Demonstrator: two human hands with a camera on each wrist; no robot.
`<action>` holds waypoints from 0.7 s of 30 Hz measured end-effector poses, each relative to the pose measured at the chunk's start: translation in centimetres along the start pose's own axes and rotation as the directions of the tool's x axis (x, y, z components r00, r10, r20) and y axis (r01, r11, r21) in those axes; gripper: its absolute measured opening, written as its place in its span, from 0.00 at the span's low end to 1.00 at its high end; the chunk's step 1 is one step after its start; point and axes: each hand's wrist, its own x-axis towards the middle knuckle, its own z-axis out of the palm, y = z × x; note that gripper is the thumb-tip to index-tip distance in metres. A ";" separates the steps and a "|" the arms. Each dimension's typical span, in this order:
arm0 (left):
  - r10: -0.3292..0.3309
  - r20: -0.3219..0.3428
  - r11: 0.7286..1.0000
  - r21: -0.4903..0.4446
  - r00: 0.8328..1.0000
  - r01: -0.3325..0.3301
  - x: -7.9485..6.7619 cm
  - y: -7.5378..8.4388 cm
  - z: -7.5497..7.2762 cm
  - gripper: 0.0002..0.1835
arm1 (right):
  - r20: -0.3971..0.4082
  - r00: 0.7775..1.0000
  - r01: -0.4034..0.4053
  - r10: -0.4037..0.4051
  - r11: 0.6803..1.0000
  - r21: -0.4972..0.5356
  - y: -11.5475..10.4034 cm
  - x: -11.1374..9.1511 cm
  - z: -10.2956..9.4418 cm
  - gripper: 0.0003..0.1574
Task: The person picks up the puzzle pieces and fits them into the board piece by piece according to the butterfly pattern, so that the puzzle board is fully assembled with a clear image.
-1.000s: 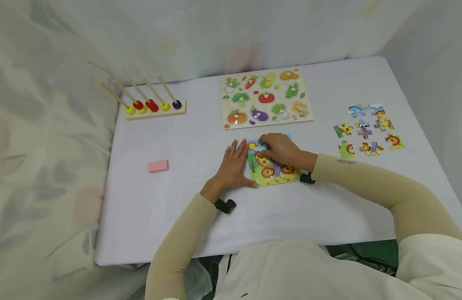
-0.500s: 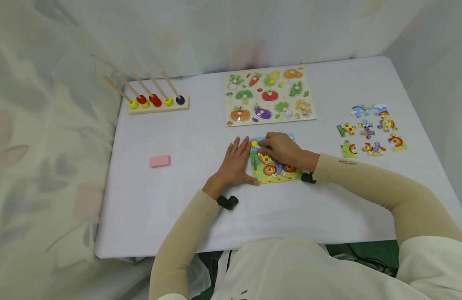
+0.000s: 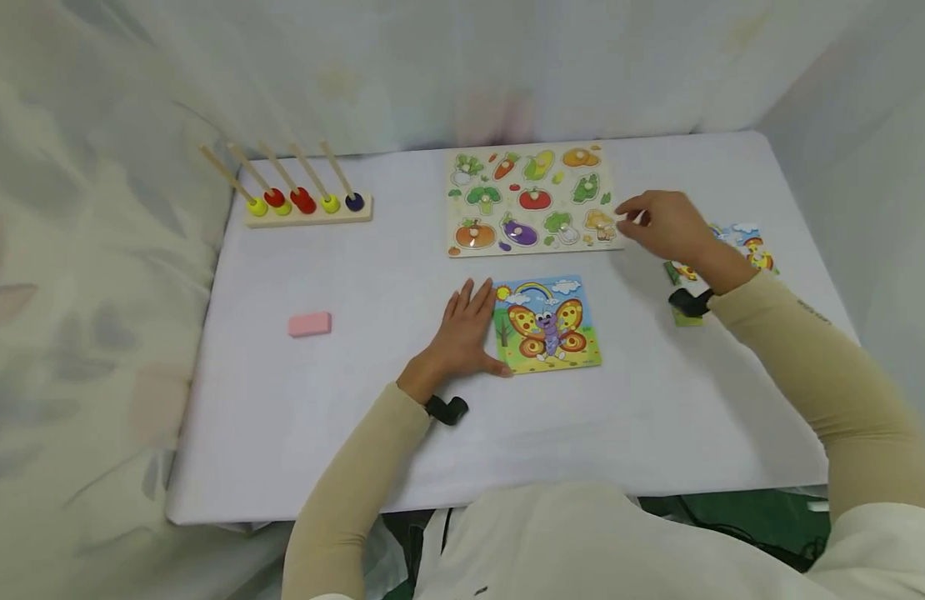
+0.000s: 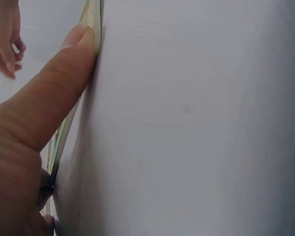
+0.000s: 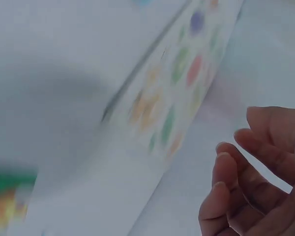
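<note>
The white-covered table (image 3: pixel 372 267) spreads broadly toward its left and near edges. The vegetable knob puzzle (image 3: pixel 533 198) lies along the far edge; closer, the butterfly puzzle (image 3: pixel 550 329), left edge touched by the straight-fingered left hand (image 3: pixel 462 337), gripping nothing. The right hand (image 3: pixel 665 225), loosely bent, unclenched, hovers near loose jigsaw pieces (image 3: pixel 758 252).

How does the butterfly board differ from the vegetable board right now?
The butterfly board is smaller and nearly square; the vegetable board is larger and clearly wider than deep. The butterfly board shows one full-color scene, the vegetable board many separate pictures on a pale ground. The left hand touches the butterfly board's edge; no hand rests on the vegetable board. Both lie flat on the white table.
</note>
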 end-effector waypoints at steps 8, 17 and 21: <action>0.005 0.005 1.000 -0.009 1.000 -0.005 -0.3 0.1 -0.2 0.74 | 0.249 0.917 -0.260 0.312 0.940 -0.219 10.7 -2.0 -4.0 0.32; -0.020 0.008 1.000 0.009 1.000 0.020 -0.3 0.0 -0.2 0.74 | 0.310 0.905 -0.227 0.292 0.947 -0.229 15.3 -2.2 -3.2 0.38; -0.005 -0.002 1.000 -0.020 1.000 0.005 -0.2 0.1 -0.1 0.75 | 0.285 0.919 -0.222 0.272 0.955 -0.195 15.8 -2.0 -2.9 0.33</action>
